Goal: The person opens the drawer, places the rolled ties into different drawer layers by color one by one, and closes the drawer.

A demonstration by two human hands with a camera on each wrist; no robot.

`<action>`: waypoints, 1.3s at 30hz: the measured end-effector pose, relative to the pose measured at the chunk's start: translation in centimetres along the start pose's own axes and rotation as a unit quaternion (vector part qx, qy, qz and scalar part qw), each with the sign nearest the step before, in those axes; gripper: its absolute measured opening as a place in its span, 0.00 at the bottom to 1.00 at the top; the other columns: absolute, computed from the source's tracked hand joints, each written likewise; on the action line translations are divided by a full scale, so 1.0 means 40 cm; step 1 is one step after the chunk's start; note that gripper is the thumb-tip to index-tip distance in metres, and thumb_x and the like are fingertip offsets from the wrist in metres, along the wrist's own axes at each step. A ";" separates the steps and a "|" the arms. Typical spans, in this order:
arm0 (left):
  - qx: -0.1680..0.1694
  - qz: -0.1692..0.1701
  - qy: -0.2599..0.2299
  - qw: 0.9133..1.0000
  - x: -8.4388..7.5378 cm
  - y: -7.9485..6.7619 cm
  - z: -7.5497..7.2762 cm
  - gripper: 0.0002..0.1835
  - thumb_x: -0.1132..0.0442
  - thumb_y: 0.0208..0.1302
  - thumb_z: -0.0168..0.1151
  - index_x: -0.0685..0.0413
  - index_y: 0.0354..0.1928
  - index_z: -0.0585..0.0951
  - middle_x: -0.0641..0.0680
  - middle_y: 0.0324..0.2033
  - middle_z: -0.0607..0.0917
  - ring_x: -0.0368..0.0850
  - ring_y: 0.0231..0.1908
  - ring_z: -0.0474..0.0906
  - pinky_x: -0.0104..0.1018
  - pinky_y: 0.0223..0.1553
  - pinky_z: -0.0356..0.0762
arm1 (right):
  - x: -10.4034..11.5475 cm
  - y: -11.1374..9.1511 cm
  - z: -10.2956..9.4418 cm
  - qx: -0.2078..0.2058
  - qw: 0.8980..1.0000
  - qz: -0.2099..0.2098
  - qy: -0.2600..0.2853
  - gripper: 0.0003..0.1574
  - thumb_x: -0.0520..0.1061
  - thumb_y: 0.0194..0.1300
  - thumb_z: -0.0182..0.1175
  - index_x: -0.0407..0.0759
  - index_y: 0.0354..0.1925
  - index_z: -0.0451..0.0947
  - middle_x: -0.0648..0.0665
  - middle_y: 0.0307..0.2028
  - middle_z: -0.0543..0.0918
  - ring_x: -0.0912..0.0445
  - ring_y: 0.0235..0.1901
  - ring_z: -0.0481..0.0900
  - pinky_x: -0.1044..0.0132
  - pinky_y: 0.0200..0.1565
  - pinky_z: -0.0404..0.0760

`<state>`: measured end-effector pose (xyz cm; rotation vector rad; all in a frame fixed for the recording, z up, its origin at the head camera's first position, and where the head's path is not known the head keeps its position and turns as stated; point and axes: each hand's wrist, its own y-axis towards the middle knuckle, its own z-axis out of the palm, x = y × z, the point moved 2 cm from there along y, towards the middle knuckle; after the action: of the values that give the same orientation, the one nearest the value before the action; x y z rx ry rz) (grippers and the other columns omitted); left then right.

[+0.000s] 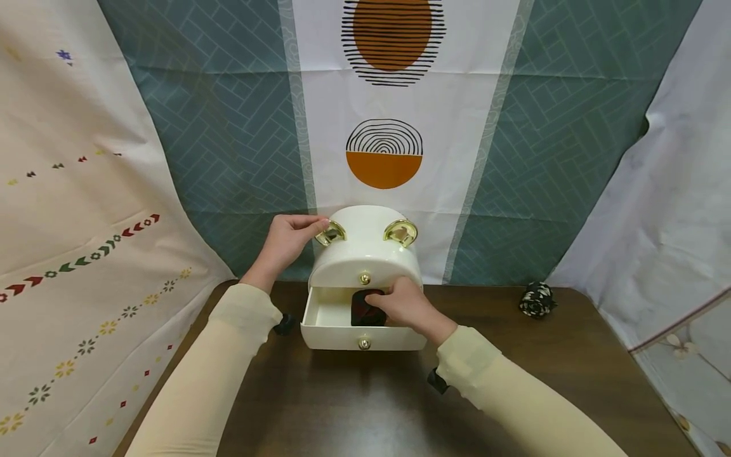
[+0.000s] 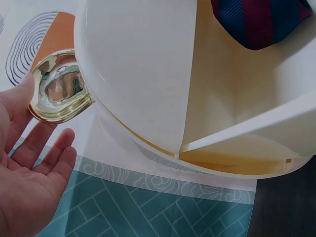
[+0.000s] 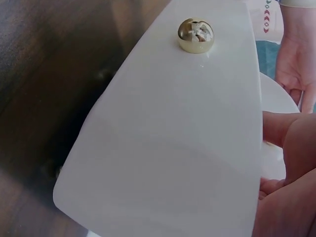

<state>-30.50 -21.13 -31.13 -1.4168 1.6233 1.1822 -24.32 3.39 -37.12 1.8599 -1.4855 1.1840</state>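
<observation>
A white rounded storage box (image 1: 368, 251) with two gold ear-shaped pieces stands at the back of the table. Its lower drawer (image 1: 334, 338) is pulled out. My left hand (image 1: 287, 242) pinches the left gold ear (image 2: 61, 94) between thumb and index finger, the other fingers loosely extended. Inside the drawer, my right hand (image 1: 412, 308) grips a folded navy-and-maroon striped necktie (image 1: 361, 311), its thumb on top. The same necktie shows at the top of the left wrist view. In the right wrist view the drawer front with its gold knob (image 3: 196, 35) hides most of the fingers.
A black-and-white patterned cloth bundle (image 1: 537, 300) lies at the back right of the dark wooden table (image 1: 514, 374). A teal and white curtain (image 1: 240, 127) hangs close behind the box. Pale patterned cloths hang on both sides. The right gold ear (image 1: 401, 232) stands on the box top.
</observation>
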 end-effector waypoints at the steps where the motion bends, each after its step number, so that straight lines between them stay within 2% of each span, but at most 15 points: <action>1: 0.000 -0.001 -0.001 1.000 0.000 0.000 -0.001 0.21 0.42 0.54 0.66 0.45 0.45 0.86 0.50 0.46 0.86 0.42 0.55 0.76 0.47 0.59 0.72 | 0.001 -0.002 -0.002 0.001 1.000 -0.002 0.001 0.31 0.53 0.59 0.63 0.47 0.08 0.61 0.52 0.06 0.62 0.55 0.09 0.69 0.62 0.21 0.76; 6: 0.005 -0.001 -0.009 1.000 0.002 0.001 -0.001 0.22 0.42 0.54 0.66 0.46 0.45 0.86 0.51 0.47 0.86 0.43 0.55 0.75 0.48 0.60 0.71 | 0.005 -0.013 -0.012 -0.015 1.000 -0.007 -0.020 0.30 0.54 0.58 0.64 0.47 0.09 0.62 0.53 0.07 0.61 0.57 0.09 0.65 0.65 0.19 0.71; 10: 0.005 0.007 -0.011 1.000 0.001 0.000 0.001 0.21 0.42 0.54 0.66 0.46 0.45 0.86 0.50 0.46 0.86 0.43 0.55 0.76 0.47 0.59 0.71 | 0.010 -0.020 -0.022 -0.044 0.997 -0.005 -0.056 0.31 0.56 0.55 0.65 0.47 0.07 0.63 0.52 0.06 0.62 0.57 0.09 0.65 0.66 0.19 0.67; 12: 0.004 0.007 -0.010 1.000 0.000 -0.002 0.002 0.20 0.43 0.54 0.66 0.46 0.44 0.86 0.50 0.45 0.86 0.43 0.54 0.76 0.47 0.59 0.72 | 0.012 -0.022 -0.025 -0.048 0.997 -0.003 -0.065 0.31 0.57 0.55 0.65 0.47 0.07 0.64 0.52 0.06 0.64 0.57 0.09 0.66 0.66 0.20 0.68; 17: 0.013 -0.001 -0.016 1.000 -0.019 -0.014 0.002 0.19 0.46 0.57 0.65 0.48 0.46 0.86 0.51 0.47 0.85 0.44 0.56 0.75 0.48 0.60 0.71 | 0.017 -0.029 -0.040 -0.058 0.994 -0.010 -0.093 0.26 0.56 0.56 0.64 0.46 0.09 0.74 0.53 0.07 0.68 0.58 0.12 0.67 0.67 0.19 0.68; 21: 0.019 -0.006 -0.020 1.000 -0.049 -0.029 0.000 0.18 0.50 0.59 0.65 0.51 0.47 0.85 0.54 0.49 0.84 0.47 0.58 0.73 0.50 0.61 0.69 | 0.022 -0.037 -0.058 -0.069 0.993 -0.020 -0.091 0.19 0.54 0.57 0.64 0.43 0.19 0.83 0.52 0.11 0.73 0.59 0.14 0.67 0.68 0.18 0.66; 26: 0.022 -0.006 -0.011 1.000 -0.067 -0.043 -0.002 0.18 0.52 0.60 0.64 0.54 0.49 0.84 0.55 0.49 0.84 0.47 0.58 0.73 0.49 0.60 0.70 | 0.022 -0.048 -0.072 -0.079 0.995 -0.038 -0.046 0.12 0.51 0.58 0.63 0.44 0.34 0.87 0.47 0.25 0.85 0.59 0.23 0.79 0.67 0.27 0.77; 32: 0.023 -0.005 -0.010 1.000 -0.066 -0.043 -0.001 0.18 0.52 0.61 0.63 0.55 0.49 0.83 0.55 0.49 0.84 0.48 0.58 0.73 0.50 0.61 0.70 | 0.023 -0.059 -0.071 -0.052 0.993 -0.087 0.068 0.13 0.47 0.61 0.62 0.40 0.40 0.85 0.37 0.36 0.86 0.50 0.31 0.86 0.64 0.35 0.85; 35: 0.022 -0.007 -0.011 1.000 -0.067 -0.043 -0.001 0.18 0.52 0.61 0.63 0.54 0.48 0.84 0.55 0.49 0.84 0.48 0.58 0.73 0.50 0.61 0.70 | 0.025 -0.068 -0.063 -0.032 0.987 -0.109 0.115 0.13 0.45 0.61 0.63 0.38 0.40 0.85 0.33 0.38 0.85 0.45 0.33 0.85 0.62 0.36 0.85; 39: 0.021 -0.008 -0.010 1.000 -0.068 -0.043 0.000 0.18 0.52 0.61 0.63 0.54 0.48 0.84 0.55 0.49 0.84 0.48 0.59 0.73 0.50 0.61 0.69 | 0.030 -0.085 -0.053 -0.023 0.983 -0.124 0.137 0.12 0.43 0.60 0.64 0.37 0.40 0.84 0.33 0.35 0.86 0.51 0.29 0.85 0.60 0.36 0.85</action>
<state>-28.30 -20.12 -29.00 -1.3848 1.6108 1.1425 -21.77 5.45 -34.54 1.7123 -1.0883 1.2162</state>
